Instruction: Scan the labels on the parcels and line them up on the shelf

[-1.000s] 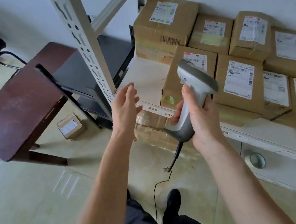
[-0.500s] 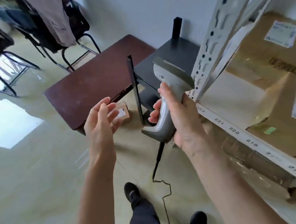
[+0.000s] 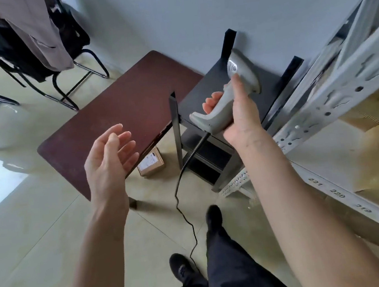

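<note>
Grey scanner (image 3: 236, 89), dark reddish-brown table (image 3: 115, 118), brown cardboard parcel (image 3: 150, 162), black cable (image 3: 183, 204)

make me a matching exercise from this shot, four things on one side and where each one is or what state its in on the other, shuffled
Things
1. scanner
2. small parcel
3. left hand
4. black cable

Places or states
A. on the floor beside the dark red table
B. empty, fingers relaxed
C. gripped in the right hand
D. hanging from the scanner's handle and trailing on the floor

Pairs: 1-C, 2-A, 3-B, 4-D
</note>
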